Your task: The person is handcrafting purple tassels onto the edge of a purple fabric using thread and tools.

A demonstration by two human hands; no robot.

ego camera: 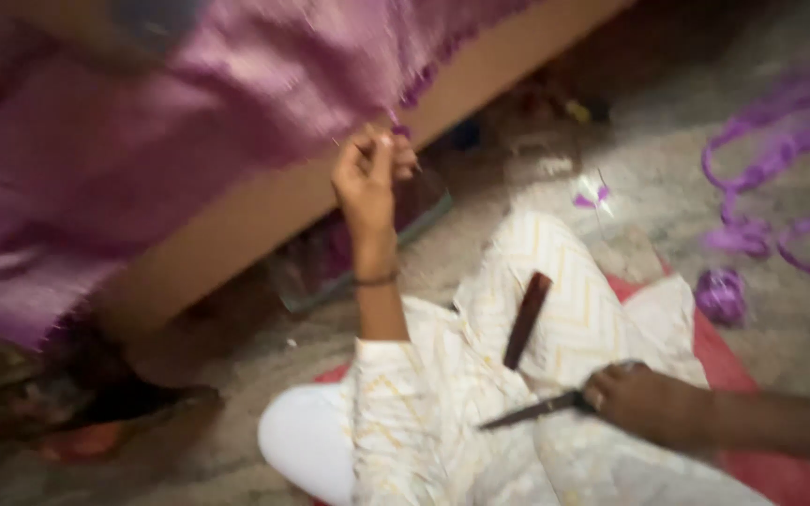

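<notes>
My left hand is raised to the fringed edge of a purple cloth and pinches a thin needle or thread there; blur hides which one. Down at the lower right, my right hand rests on my lap, closed on the handle of dark scissors whose blades point left. A narrow brown stick-like piece lies on my cream patterned garment.
The cloth hangs over a wooden bed frame. Loose purple cord and a small purple thread ball lie on the floor at right. A red mat is under me. A flat tray sits below the bed.
</notes>
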